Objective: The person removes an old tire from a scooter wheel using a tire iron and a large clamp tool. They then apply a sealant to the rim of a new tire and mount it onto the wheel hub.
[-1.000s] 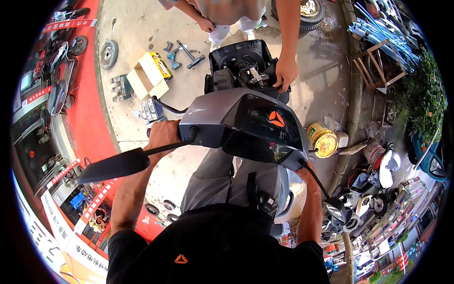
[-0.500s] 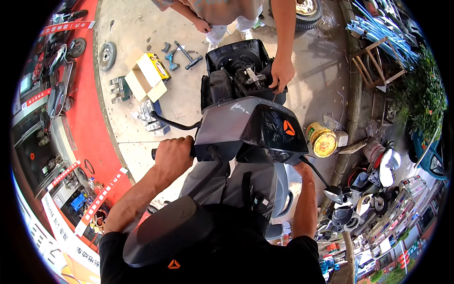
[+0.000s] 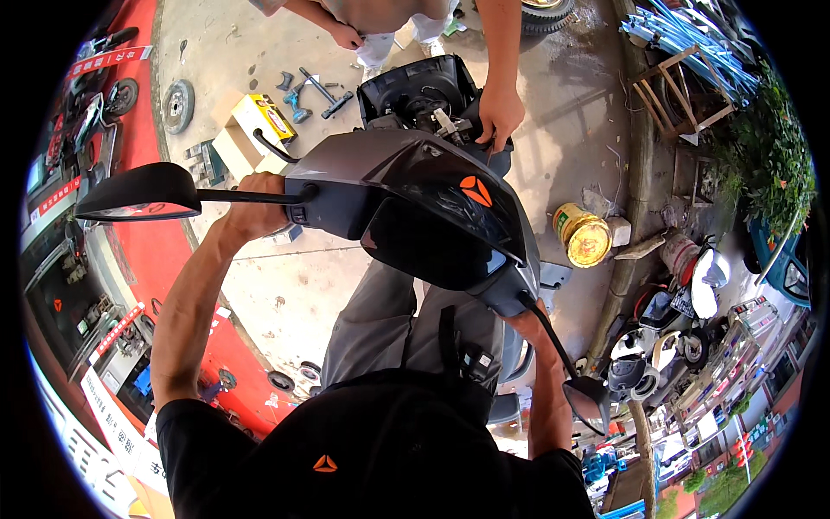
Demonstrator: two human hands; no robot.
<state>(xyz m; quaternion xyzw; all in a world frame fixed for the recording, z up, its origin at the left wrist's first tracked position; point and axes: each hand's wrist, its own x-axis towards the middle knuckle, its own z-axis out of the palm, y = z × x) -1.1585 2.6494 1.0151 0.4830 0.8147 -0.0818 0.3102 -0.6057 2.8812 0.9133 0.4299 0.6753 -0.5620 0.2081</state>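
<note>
My left hand (image 3: 258, 208) is wrapped round the left grip of the scooter's grey-and-black handlebar cover (image 3: 432, 203), beside the left mirror (image 3: 138, 186). My right hand (image 3: 524, 318) is on the right end of the bar, behind the right mirror's stem, its fingers mostly hidden under the cover. Beyond the bar, the scooter's opened front body (image 3: 406, 91) shows dark internal parts. A co-worker (image 3: 389, 17) stands facing me, one hand (image 3: 500, 117) at that body with fingers on a small thin item I cannot make out.
A yellow bucket (image 3: 588, 246), wooden frame (image 3: 683, 91) and parked scooters (image 3: 700, 346) are to the right. A cardboard box (image 3: 238, 147), drill (image 3: 296, 104), metal tools (image 3: 328, 99) and loose wheel (image 3: 178, 105) lie ahead-left, beside red matting (image 3: 160, 233).
The handlebar first shifted back on the left, then swung forward. My left hand and the left mirror are now farther forward and left than in both earlier frames.
</note>
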